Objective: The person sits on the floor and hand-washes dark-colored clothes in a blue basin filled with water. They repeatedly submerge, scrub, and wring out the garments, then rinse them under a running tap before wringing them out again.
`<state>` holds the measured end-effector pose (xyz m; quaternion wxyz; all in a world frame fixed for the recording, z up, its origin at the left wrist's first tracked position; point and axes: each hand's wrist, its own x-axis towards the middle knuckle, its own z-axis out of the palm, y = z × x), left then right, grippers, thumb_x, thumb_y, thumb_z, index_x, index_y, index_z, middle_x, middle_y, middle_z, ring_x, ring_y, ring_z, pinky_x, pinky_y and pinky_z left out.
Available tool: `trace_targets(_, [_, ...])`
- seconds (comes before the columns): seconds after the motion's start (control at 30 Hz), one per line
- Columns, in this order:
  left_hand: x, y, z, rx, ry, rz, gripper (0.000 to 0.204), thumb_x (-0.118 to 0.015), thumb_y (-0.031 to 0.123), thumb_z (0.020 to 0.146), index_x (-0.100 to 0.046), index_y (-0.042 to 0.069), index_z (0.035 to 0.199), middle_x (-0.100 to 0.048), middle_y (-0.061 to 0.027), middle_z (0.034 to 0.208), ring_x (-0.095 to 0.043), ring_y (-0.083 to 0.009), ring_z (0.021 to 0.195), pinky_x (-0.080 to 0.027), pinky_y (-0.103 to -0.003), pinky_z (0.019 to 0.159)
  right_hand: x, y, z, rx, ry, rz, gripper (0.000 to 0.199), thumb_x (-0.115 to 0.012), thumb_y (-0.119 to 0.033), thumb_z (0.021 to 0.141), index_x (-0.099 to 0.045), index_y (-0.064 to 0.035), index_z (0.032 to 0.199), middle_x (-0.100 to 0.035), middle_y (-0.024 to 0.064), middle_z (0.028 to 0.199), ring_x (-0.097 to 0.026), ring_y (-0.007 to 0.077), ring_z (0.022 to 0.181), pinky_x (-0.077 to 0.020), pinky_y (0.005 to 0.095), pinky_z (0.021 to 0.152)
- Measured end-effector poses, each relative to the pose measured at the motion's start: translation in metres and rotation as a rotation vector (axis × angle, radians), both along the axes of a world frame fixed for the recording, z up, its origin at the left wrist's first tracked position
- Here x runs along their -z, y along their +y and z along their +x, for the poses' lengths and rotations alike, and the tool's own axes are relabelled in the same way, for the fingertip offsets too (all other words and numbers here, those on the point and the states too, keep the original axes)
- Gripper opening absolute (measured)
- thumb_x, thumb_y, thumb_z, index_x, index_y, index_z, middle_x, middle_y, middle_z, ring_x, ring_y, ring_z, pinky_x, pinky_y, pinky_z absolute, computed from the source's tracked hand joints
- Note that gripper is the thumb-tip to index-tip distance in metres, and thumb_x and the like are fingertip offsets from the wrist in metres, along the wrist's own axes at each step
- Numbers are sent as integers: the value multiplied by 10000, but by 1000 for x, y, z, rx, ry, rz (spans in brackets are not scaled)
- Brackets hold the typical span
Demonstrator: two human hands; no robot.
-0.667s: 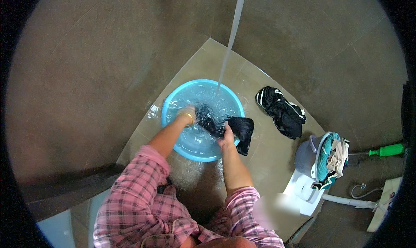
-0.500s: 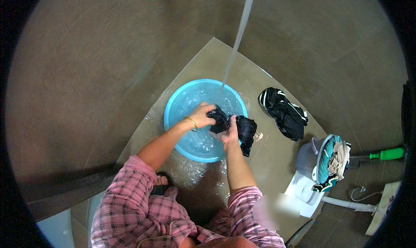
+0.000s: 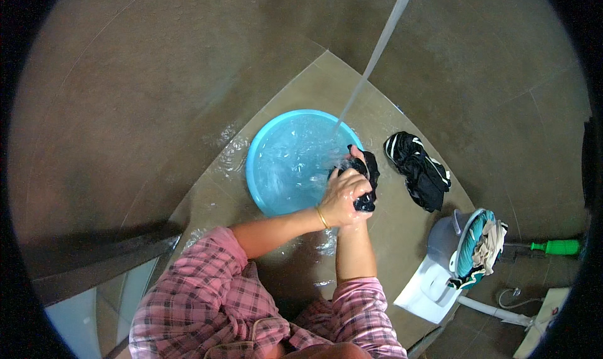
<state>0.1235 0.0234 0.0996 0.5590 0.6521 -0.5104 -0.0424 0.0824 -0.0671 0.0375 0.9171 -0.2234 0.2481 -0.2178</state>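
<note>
Both my hands wring a wet black garment (image 3: 367,174) over the right rim of a light blue basin (image 3: 276,171) full of water. My left hand (image 3: 344,192), with a thin bracelet at the wrist, wraps over the cloth from the near side. Most of my right hand (image 3: 357,153) is hidden under the left; its fingers grip the far end of the cloth. A stream of water (image 3: 370,64) falls from above into the basin just beyond my hands. My sleeves are pink plaid.
A black garment with white stripes (image 3: 419,171) lies in a heap on the wet floor right of the basin. Further right stand a grey bucket (image 3: 449,240) holding teal and beige cloth, a white flat object (image 3: 427,290), a green-handled tool (image 3: 556,247) and a hose.
My hands have lifted the black garment out of the water and drawn together, twisting it at the basin's right rim. The view has shifted slightly.
</note>
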Motion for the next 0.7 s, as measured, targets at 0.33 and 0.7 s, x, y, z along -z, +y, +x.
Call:
trace_targets(0.33, [60, -1, 93, -196, 540, 150, 333, -667, 231, 676, -596, 30, 931, -615, -183, 918, -608, -343, 846, -485, -410, 761, -2, 36, 45, 205, 483, -13, 244, -575, -222, 863, -600, 0, 962, -618, 95, 935, -611, 220, 853, -500, 354, 756])
trace_targets(0.7, [89, 53, 81, 135, -565, 1149, 776, -637, 141, 724, -329, 269, 1426, -80, -161, 1536, 6, -387, 1414, -13, -647, 1062, 69, 30, 27, -666, 1377, -1019, 815, -359, -723, 814, -610, -31, 1162, -515, 272, 1245, -472, 365, 1217, -344, 395, 1021])
